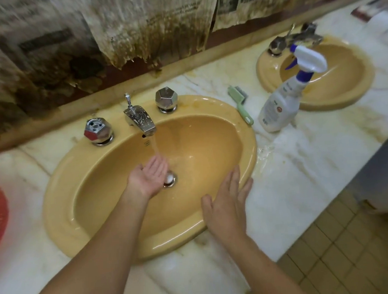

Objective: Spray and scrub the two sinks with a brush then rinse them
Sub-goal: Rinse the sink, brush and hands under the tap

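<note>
Centre frame: near sink (57, 182) receives tap water; left hand (148, 175) cupped beneath stream, right hand (226, 205) spread flat on rim.

Two mustard-yellow oval ceramic sinks, the near one (57, 182) under running tap water and the far one (268, 70) beyond, flank a pale green plastic scrub brush (239, 104) lying beside an upright white-and-purple spray bottle (281, 106) on the wet counter.

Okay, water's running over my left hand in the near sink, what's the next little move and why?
Probably sweep the cupped left hand to splash the tap's stream around the near sink walls; the brush and spray bottle sit aside on the counter, suggesting rinsing.
</note>
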Action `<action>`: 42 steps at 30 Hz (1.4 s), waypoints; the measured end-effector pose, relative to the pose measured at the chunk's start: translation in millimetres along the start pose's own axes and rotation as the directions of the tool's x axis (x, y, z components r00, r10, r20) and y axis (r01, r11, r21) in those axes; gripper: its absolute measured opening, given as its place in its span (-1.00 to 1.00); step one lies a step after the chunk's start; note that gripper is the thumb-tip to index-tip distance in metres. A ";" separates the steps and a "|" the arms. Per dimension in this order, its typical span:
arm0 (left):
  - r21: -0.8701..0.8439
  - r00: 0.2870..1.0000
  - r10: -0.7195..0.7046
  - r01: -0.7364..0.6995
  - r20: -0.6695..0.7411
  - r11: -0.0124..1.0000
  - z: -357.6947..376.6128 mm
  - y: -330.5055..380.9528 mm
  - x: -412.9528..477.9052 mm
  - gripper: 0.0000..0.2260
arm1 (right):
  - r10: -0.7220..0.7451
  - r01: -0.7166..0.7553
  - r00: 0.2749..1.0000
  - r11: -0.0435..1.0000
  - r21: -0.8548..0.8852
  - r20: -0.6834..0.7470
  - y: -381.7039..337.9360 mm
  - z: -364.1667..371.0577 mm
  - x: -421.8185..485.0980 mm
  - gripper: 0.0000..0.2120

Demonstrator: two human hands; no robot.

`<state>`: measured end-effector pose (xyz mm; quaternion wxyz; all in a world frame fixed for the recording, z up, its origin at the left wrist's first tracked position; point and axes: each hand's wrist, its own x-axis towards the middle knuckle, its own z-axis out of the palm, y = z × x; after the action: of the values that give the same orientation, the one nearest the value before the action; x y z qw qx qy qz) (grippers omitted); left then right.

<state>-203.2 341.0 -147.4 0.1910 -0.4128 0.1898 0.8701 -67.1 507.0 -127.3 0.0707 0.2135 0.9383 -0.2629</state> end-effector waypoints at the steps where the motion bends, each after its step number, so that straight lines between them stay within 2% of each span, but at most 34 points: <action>1: -0.058 1.000 0.003 -0.003 -0.007 0.998 4.5 -1.7 0.8 -0.54 | -0.031 0.031 1.000 0.999 -0.010 -0.005 6.5 -10.6 12.0 -0.20; 4: -0.127 1.000 0.012 -0.014 -0.019 0.992 14.4 -9.0 2.8 -0.53 | -0.077 0.079 0.997 0.995 -0.068 0.024 23.6 -35.8 48.9 -0.13; 10: -0.317 1.000 0.025 -0.026 -0.010 0.948 17.9 -15.3 17.3 -0.49 | -0.165 0.178 0.984 0.951 -0.253 0.071 41.7 -53.3 109.4 -0.14; 15: -0.397 0.989 0.116 -0.143 -0.092 0.906 45.7 -30.0 24.7 -0.44 | -0.285 0.295 0.955 0.891 -0.346 0.080 39.5 -70.5 167.1 -0.18; 17: -0.271 0.981 0.184 -0.196 -0.067 0.943 77.5 -46.1 22.1 -0.48 | -0.345 0.345 0.936 0.856 -0.384 0.072 37.1 -72.0 196.4 -0.19; 19: 0.093 0.974 0.223 -0.227 0.047 0.970 120.1 -67.1 16.5 -0.56 | -0.397 0.391 0.914 0.810 -0.437 0.083 28.6 -72.3 222.3 -0.19; 21: 0.470 0.961 0.197 -0.268 0.194 0.841 155.1 -89.0 14.5 -0.60 | -0.467 0.473 0.874 0.754 -0.456 0.134 15.7 -71.2 246.3 -0.22; 22: 0.574 0.955 0.192 -0.289 0.226 0.766 163.8 -96.7 15.9 -0.59 | -0.508 0.524 0.845 0.721 -0.453 0.170 10.0 -69.1 256.6 -0.26; 23: 0.614 0.952 0.207 -0.303 0.224 0.729 166.1 -100.7 17.8 -0.58 | -0.549 0.571 0.813 0.688 -0.447 0.193 6.1 -66.9 264.3 -0.29; 24: 0.602 0.950 0.243 -0.312 0.195 0.735 162.4 -100.5 17.8 -0.58 | -0.583 0.603 0.788 0.663 -0.444 0.200 4.3 -65.6 268.5 -0.30; 27: 0.419 0.935 0.355 -0.313 -0.024 0.852 119.6 -84.6 21.0 -0.58 | -0.608 0.619 0.772 0.655 -0.433 0.184 13.9 -69.1 259.4 -0.30; 30: 0.048 0.934 0.274 -0.270 -0.229 0.962 68.9 -63.2 19.9 -0.60 | -0.550 0.562 0.822 0.746 -0.357 0.147 35.7 -74.9 233.3 -0.28; 32: -0.188 0.931 0.198 -0.263 -0.306 0.946 50.4 -54.9 18.9 -0.59 | -0.507 0.522 0.852 0.796 -0.306 0.131 48.6 -77.8 213.3 -0.23; 34: -0.320 0.931 0.148 -0.259 -0.335 0.911 45.1 -50.4 22.2 -0.58 | -0.490 0.512 0.859 0.807 -0.295 0.150 57.4 -78.4 199.2 -0.20; 38: -0.408 0.926 0.171 -0.306 -0.335 0.860 57.5 -42.6 26.1 -0.56 | -0.508 0.543 0.840 0.774 -0.327 0.193 49.4 -80.2 223.6 -0.22; 42: -0.548 0.930 0.266 -0.364 -0.252 0.753 90.5 -48.2 26.6 -0.55 | -0.606 0.641 0.762 0.656 -0.398 0.228 17.9 -77.3 270.4 -0.25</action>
<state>-253.7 431.1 -123.6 -0.1110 -0.4808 -0.0063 0.8698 -303.9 659.6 -136.0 0.0588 -0.1539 0.9849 -0.0528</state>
